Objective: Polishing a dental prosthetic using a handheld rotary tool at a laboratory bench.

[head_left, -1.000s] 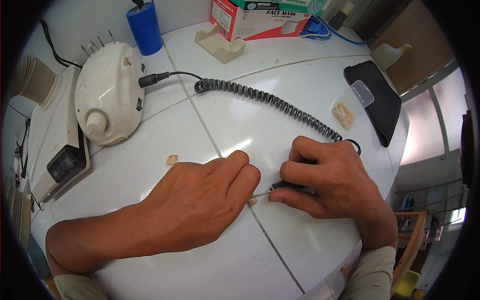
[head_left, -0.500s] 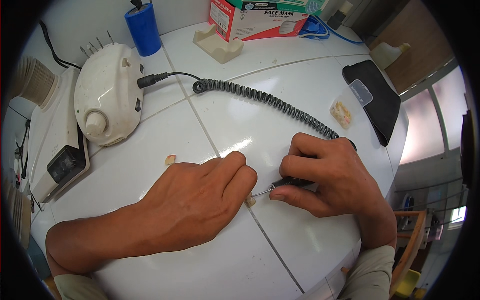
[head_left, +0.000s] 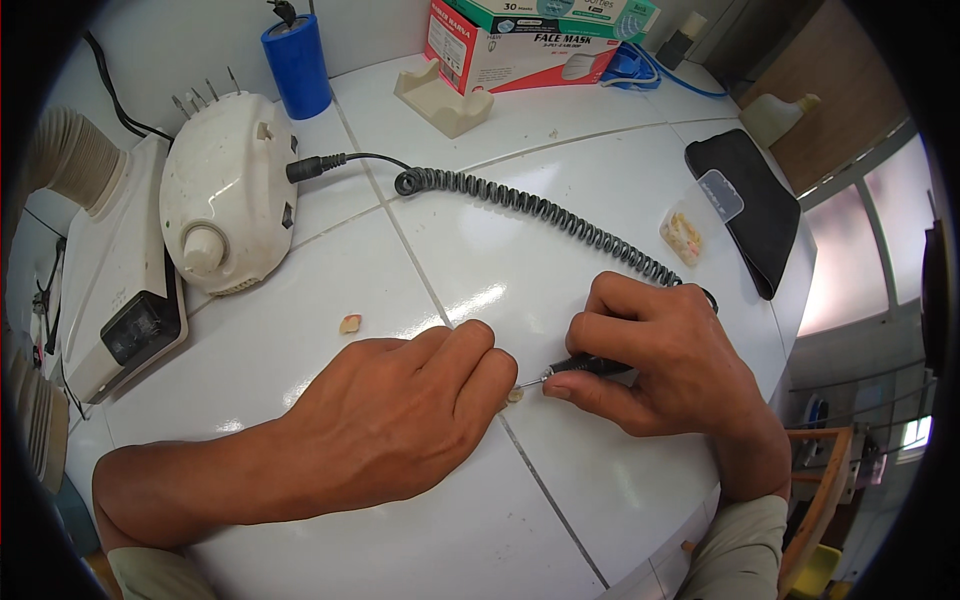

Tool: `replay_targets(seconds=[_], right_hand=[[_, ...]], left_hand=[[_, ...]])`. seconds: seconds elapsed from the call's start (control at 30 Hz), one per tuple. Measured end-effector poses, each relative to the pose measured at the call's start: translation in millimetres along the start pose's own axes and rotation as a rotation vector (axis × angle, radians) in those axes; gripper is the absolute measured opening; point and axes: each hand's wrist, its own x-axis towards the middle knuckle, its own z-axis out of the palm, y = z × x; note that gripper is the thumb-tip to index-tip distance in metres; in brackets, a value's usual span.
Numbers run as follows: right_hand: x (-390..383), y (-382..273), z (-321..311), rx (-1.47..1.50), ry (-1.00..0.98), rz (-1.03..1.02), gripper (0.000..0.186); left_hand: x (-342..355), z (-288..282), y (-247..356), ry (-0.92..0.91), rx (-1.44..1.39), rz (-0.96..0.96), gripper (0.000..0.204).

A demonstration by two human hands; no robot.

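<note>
Grinding on: right hand (head_left: 670,365) still pinches slim black rotary handpiece (head_left: 590,367), tip now closer against small cream tooth-like piece (head_left: 515,395); left hand (head_left: 400,410), fingers pressed together, pins piece on white tiled tabletop (head_left: 560,150), well below white dome-shaped motor unit (head_left: 225,190).

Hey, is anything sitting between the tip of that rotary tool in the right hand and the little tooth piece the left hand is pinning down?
Nothing visible. The handpiece in the right hand points its thin bit straight at the small pale piece under the left hand fingertips, with only bare white tabletop around them.

Blue cylinder (head_left: 296,62); black pouch (head_left: 752,206); cardboard box (head_left: 520,45)
</note>
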Motion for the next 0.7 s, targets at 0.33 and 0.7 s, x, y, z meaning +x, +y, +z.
replay_targets(seconds=[0.33, 0.7], right_hand=[[-0.8, -1.1, 1.4, -0.05, 0.0, 0.004, 0.033], [-0.2, -0.5, -0.8, -0.012, -0.006, 0.002, 0.031]], left_hand=[[0.0, 2.8, -1.1, 0.059, -0.014, 0.035, 0.021], [0.7, 4.0, -0.1, 0.04, -0.015, 0.027, 0.022]])
